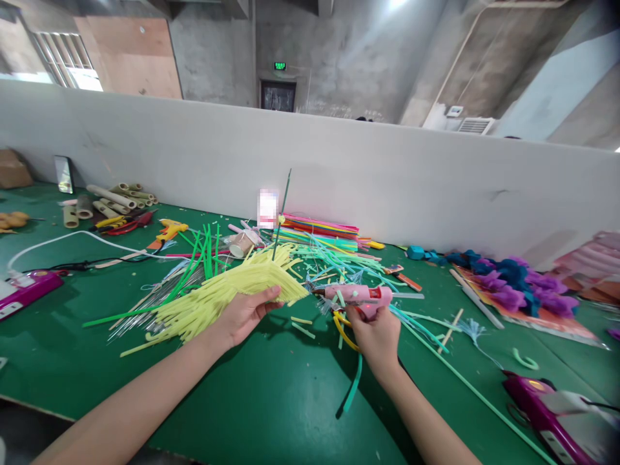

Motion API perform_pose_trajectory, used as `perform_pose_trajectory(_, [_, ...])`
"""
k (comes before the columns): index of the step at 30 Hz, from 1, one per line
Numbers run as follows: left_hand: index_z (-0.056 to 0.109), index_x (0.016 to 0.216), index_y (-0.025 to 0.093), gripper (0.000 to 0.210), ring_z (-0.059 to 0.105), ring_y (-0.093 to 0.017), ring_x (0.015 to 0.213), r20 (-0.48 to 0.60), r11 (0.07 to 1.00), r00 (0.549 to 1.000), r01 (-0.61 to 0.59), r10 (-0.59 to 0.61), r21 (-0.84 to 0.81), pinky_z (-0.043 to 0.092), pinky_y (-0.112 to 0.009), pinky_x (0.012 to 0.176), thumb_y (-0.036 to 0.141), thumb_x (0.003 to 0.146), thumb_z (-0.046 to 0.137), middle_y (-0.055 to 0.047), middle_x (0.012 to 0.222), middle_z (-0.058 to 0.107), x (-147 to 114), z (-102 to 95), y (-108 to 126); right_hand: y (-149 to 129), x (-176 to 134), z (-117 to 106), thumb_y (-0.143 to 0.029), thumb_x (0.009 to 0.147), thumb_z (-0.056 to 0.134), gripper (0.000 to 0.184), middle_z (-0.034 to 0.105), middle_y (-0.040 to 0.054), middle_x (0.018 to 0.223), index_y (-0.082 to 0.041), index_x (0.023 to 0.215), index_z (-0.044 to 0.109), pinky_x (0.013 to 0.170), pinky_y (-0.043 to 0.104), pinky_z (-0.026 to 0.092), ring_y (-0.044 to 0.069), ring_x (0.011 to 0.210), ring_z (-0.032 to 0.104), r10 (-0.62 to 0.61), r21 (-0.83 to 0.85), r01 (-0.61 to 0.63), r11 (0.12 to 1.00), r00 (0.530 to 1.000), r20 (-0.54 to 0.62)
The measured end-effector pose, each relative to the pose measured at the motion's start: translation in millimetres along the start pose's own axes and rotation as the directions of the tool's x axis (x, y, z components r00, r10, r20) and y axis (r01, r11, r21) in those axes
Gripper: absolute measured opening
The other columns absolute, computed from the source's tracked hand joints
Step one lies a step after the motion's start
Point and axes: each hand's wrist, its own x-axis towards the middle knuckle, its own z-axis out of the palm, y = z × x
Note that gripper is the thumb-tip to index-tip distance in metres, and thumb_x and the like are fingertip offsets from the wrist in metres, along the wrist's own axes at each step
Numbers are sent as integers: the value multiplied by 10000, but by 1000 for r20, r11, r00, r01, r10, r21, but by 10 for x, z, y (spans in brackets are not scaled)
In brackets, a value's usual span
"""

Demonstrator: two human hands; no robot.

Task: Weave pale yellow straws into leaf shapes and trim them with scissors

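Observation:
My right hand is wrapped round the handle of a pink hot glue gun. A clear glue stick pokes out of its back, and its nozzle points left. The tip is close to the right end of a layered piece of pale yellow pipe cleaners; whether it touches cannot be made out. That end is pinched in my left hand, thumb on top, the other fingers partly hidden. Long loose ends of the yellow piece fan out to the left. A thin dark green stem rises behind it.
Green pipe cleaners, a yellow glue gun and bamboo tubes lie to the left. Purple and blue fuzzy pieces are at right. Purple power strips sit on both sides. A white partition stands behind the green table.

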Motion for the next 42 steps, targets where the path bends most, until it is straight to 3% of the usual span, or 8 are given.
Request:
perform_pose_trajectory(19, [731, 701, 93, 90, 636, -111, 603, -11, 1000, 1000, 3, -3, 3, 548, -207, 614, 88, 638, 795, -30, 700, 708, -41, 88, 48, 19, 6, 14, -485, 634, 559, 353, 428, -17, 379, -249, 460, 362, 427, 262, 307, 151, 378, 437, 10, -36, -10, 999, 1000, -1])
perform_pose_trajectory(42, [741, 715, 101, 81, 642, -118, 631, 7, 1000, 1000, 13, -13, 14, 549, -214, 652, 114, 651, 789, -49, 750, 722, -2, 37, 8, 68, 6, 30, -488, 647, 571, 339, 469, -11, 404, -239, 498, 397, 449, 262, 339, 165, 397, 479, -25, -32, 24, 999, 999, -28])
